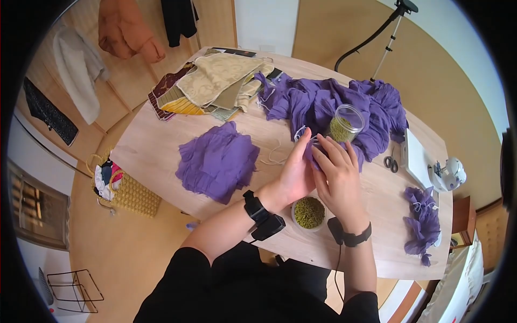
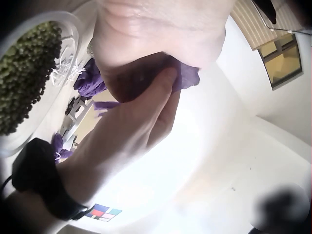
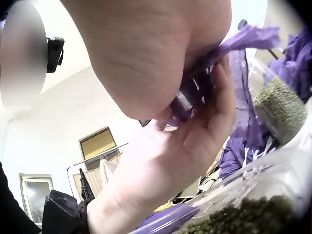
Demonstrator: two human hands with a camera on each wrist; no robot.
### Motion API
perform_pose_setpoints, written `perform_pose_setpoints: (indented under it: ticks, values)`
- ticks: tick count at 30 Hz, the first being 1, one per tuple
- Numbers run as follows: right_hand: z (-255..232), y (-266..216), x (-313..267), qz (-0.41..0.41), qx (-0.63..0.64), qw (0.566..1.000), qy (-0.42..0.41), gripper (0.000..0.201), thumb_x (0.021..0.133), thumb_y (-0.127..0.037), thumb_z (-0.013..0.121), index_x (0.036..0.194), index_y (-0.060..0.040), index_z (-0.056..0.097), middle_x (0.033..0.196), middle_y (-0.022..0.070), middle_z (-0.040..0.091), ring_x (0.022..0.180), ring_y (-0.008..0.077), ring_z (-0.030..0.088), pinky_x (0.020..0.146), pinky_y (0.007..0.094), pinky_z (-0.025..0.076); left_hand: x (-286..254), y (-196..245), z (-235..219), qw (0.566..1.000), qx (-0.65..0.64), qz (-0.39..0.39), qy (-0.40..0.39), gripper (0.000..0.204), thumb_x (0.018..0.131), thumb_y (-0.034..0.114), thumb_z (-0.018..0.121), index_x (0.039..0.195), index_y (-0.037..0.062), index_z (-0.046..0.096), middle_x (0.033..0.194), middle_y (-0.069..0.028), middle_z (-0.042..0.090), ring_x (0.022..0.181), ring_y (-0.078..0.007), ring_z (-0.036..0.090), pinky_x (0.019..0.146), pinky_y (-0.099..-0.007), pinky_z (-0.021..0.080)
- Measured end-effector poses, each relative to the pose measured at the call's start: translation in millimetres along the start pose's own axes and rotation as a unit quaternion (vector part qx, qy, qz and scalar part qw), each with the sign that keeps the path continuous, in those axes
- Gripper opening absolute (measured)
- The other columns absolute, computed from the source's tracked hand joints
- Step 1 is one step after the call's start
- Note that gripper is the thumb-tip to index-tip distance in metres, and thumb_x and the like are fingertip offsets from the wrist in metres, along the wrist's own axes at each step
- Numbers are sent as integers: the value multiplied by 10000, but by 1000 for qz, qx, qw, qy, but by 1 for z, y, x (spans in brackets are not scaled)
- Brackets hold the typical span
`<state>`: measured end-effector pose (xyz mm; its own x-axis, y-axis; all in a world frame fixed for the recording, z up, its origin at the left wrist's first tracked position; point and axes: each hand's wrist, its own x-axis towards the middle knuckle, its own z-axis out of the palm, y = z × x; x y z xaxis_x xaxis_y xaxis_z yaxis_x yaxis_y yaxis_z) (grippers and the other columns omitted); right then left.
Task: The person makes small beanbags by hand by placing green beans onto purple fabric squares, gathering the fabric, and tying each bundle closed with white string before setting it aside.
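Close together over the table, my left hand (image 1: 293,180) and right hand (image 1: 339,180) hold a small piece of purple cloth (image 3: 253,39) between them. In the left wrist view the right thumb presses against the cloth (image 2: 187,78), while the left palm covers part of it. The left fingers curve around the cloth's other side in the right wrist view. Directly beneath the hands stands a round clear tub of green beans (image 1: 308,212). Just beyond the fingertips, a clear jar (image 1: 353,118) holds more green beans (image 1: 340,129) and leans on a heap of purple fabric (image 1: 312,99).
Flat purple cloth pieces (image 1: 218,161) lie at the left, with patterned fabric samples (image 1: 221,81) behind. Black scissors (image 1: 392,163), a white sewing machine (image 1: 448,175) and purple scraps (image 1: 423,220) are at the right. A woven basket (image 1: 134,196) stands on the floor.
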<state>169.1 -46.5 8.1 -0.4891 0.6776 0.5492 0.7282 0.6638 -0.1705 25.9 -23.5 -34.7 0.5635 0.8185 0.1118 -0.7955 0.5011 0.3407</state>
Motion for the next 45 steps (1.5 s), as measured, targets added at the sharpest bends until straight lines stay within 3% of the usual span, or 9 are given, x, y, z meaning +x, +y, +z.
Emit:
perform_pose_setpoints:
  ticks: [4, 7, 26, 30, 32, 34, 36, 40, 45]
  values:
    - [0, -1, -1, -22, -9, 1000, 12, 314, 906, -128, 703, 1209, -55, 740, 1404, 149, 657, 1338, 349, 592, 1183, 554, 382, 4, -2, -18, 994, 7, 44, 96, 546, 1096, 464, 477, 1431, 41, 559, 1408, -130, 633, 1338, -281, 589, 1177, -452, 430]
    - [0, -3, -3, -23, -10, 999, 34, 256, 900, -105, 718, 1148, -58, 759, 1327, 130, 696, 1263, 341, 628, 1128, 531, 428, 4, 5, -24, 995, -23, 42, 83, 509, 1073, 357, 480, 1433, 5, 556, 1417, -149, 637, 1330, -284, 596, 1181, -450, 423]
    - [-3, 5, -16, 16, 162, 987, -2, 251, 924, -65, 726, 1171, -19, 740, 1218, 150, 753, 1167, 341, 701, 1163, 544, 419, 4, 14, -25, 992, 2, 10, 128, 543, 1088, 370, 442, 1438, -30, 554, 1391, -182, 660, 1286, -315, 630, 1144, -488, 464]
    - [-27, 10, -17, 49, 243, 968, 25, 243, 911, -47, 729, 1151, -22, 749, 1086, 170, 761, 1011, 360, 722, 924, 424, 557, 7, 21, -25, 989, -3, 74, 128, 587, 1127, 393, 304, 1480, -17, 532, 1463, -183, 622, 1367, -340, 574, 1196, -518, 412]
    - [-45, 8, -20, 114, 263, 952, -110, 198, 913, -30, 717, 1103, -8, 765, 998, 170, 760, 936, 356, 728, 855, 412, 580, 11, 24, -34, 987, -22, 105, 118, 583, 1129, 392, 312, 1485, -14, 532, 1482, -185, 609, 1383, -344, 564, 1205, -521, 405]
    - [-49, 1, -26, 117, 268, 946, -141, 163, 889, -32, 716, 1039, 0, 774, 923, 165, 749, 872, 348, 729, 810, 405, 587, 11, 24, -33, 986, -57, 100, 118, 565, 1129, 376, 329, 1480, -12, 540, 1487, -179, 609, 1385, -347, 565, 1212, -524, 398]
    - [-47, -1, -36, 15, 180, 961, -208, 163, 854, -42, 717, 1009, -16, 764, 895, 160, 737, 875, 322, 730, 798, 409, 585, 11, 23, -32, 984, -82, 110, 117, 552, 1124, 369, 357, 1473, -13, 549, 1487, -177, 609, 1382, -354, 568, 1208, -530, 400]
    - [-28, -16, -50, -29, 9, 971, -238, 86, 806, -38, 682, 888, -15, 683, 846, 129, 699, 864, 291, 710, 801, 401, 587, 7, 20, -28, 985, -89, 103, 105, 548, 1120, 368, 373, 1467, -14, 556, 1480, -178, 615, 1376, -357, 573, 1205, -535, 402]
    - [-20, -27, -51, -39, -18, 969, -244, 77, 810, -31, 664, 886, -27, 676, 861, 124, 695, 874, 289, 715, 790, 375, 592, 6, 20, -30, 991, -87, 85, 56, 517, 1114, 347, 413, 1452, -13, 566, 1471, -175, 624, 1378, -341, 578, 1227, -520, 385]
